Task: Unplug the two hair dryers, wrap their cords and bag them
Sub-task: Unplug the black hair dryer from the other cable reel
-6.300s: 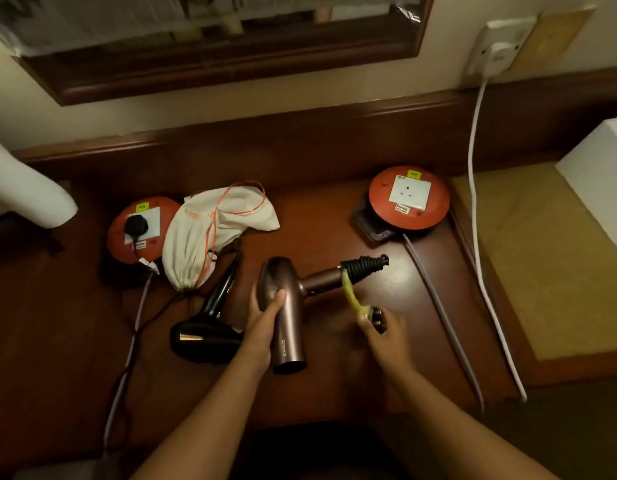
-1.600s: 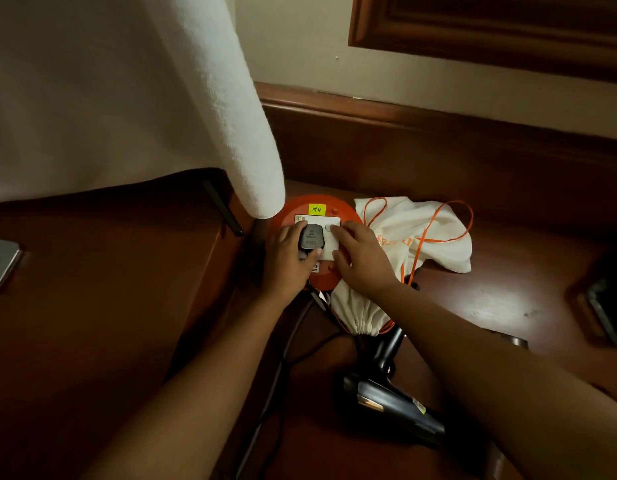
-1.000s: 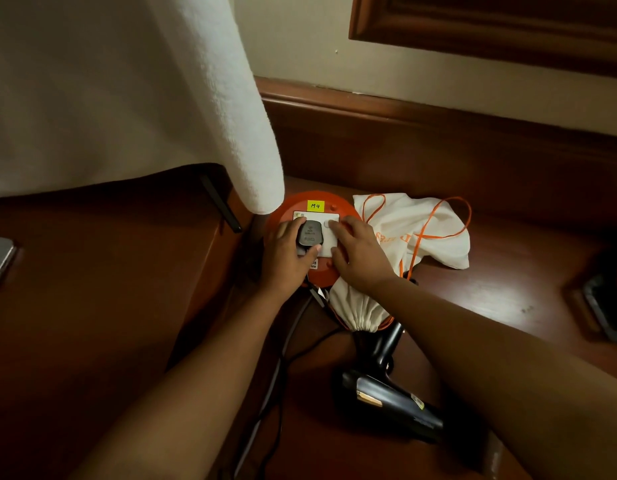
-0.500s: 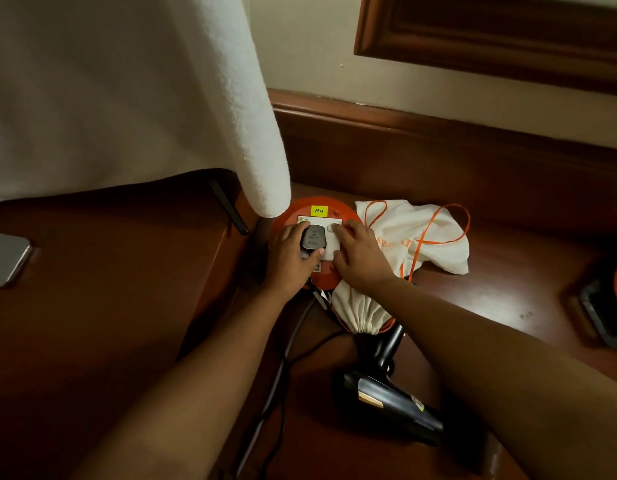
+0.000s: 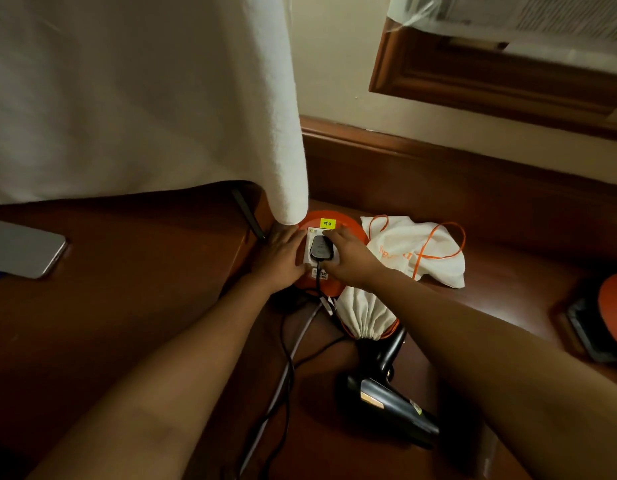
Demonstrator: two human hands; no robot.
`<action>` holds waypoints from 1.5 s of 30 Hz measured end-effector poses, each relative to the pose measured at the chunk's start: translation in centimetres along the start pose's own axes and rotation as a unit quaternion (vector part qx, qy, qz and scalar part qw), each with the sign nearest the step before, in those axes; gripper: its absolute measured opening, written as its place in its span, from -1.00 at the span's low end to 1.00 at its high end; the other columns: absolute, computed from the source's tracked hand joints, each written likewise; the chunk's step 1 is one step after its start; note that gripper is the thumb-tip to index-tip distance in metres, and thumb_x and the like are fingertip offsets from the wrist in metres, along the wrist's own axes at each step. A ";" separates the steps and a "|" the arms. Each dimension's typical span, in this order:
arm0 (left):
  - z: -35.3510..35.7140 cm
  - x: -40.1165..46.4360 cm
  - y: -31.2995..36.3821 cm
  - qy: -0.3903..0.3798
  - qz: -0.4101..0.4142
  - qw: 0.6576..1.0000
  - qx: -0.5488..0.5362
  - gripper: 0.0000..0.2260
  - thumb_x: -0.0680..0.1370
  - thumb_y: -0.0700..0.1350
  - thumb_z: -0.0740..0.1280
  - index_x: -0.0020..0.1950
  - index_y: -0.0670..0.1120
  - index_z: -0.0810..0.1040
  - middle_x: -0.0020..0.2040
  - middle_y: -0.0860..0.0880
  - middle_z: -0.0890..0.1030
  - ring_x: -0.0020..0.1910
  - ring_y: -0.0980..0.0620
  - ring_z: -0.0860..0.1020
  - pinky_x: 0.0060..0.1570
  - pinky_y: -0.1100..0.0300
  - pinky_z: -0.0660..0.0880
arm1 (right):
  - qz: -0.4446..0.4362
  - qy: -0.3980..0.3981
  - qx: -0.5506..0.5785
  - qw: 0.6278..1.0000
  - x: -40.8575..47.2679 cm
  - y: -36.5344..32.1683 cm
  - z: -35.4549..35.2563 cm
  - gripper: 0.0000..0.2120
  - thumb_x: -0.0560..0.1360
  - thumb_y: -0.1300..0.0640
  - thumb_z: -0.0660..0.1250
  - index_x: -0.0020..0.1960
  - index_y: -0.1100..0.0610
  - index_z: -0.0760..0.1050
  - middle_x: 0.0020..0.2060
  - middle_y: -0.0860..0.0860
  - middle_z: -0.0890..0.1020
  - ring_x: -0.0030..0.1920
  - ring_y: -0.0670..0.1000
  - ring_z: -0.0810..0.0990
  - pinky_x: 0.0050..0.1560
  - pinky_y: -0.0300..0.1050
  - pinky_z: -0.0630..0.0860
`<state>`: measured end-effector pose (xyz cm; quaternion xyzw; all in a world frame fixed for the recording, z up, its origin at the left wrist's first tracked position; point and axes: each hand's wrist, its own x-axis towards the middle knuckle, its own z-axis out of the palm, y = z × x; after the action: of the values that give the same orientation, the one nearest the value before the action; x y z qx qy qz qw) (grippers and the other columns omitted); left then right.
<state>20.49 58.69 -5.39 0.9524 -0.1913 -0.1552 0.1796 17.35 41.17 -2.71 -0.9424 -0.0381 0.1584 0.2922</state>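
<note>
White towel hangs over the orange socket reel; drawstring bag beside it, black hair dryer on the bench. Left hand flat, bracing the reel; right hand pinches the black plug.

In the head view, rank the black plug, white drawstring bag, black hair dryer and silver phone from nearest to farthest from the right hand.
1. Black plug, at the right hand's fingertips.
2. White drawstring bag, just right.
3. Black hair dryer, below.
4. Silver phone, far left.
</note>
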 end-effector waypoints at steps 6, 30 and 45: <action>-0.2 0.3 -0.9 -0.053 0.004 0.998 -0.034 -0.29 0.52 0.07 0.36 0.56 -0.03 0.09 0.58 -0.02 0.05 0.54 -0.07 0.00 0.48 0.01 0.04 | 0.009 -0.010 -0.042 0.999 0.8 -0.3 0.1 -0.38 0.44 0.05 0.40 0.42 0.21 0.29 0.29 0.18 0.45 0.30 0.17 0.38 0.30 -0.04 0.30; -0.2 0.0 -1.0 -0.043 0.033 0.998 -0.043 -0.33 0.54 0.05 0.33 0.56 -0.04 0.09 0.58 -0.03 -0.02 0.54 -0.06 -0.07 0.47 0.07 -0.02 | -0.001 -0.022 -0.120 0.992 2.1 -0.7 -0.2 -0.43 0.44 0.25 0.38 0.41 0.16 0.32 0.27 0.16 0.49 0.26 0.17 0.42 0.23 -0.02 0.39; 0.1 0.1 -1.1 -0.046 0.023 0.998 -0.027 -0.33 0.54 0.06 0.34 0.56 -0.02 0.08 0.58 -0.01 -0.02 0.55 -0.08 -0.07 0.47 0.03 0.01 | -0.004 -0.020 -0.052 0.998 1.7 -0.4 -0.8 -0.43 0.41 0.30 0.40 0.39 0.15 0.36 0.25 0.15 0.51 0.26 0.16 0.44 0.17 -0.04 0.42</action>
<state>20.86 59.57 -5.90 0.9345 -0.2169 -0.1999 0.1994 19.19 41.34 -2.32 -0.9529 -0.0557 0.1737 0.2423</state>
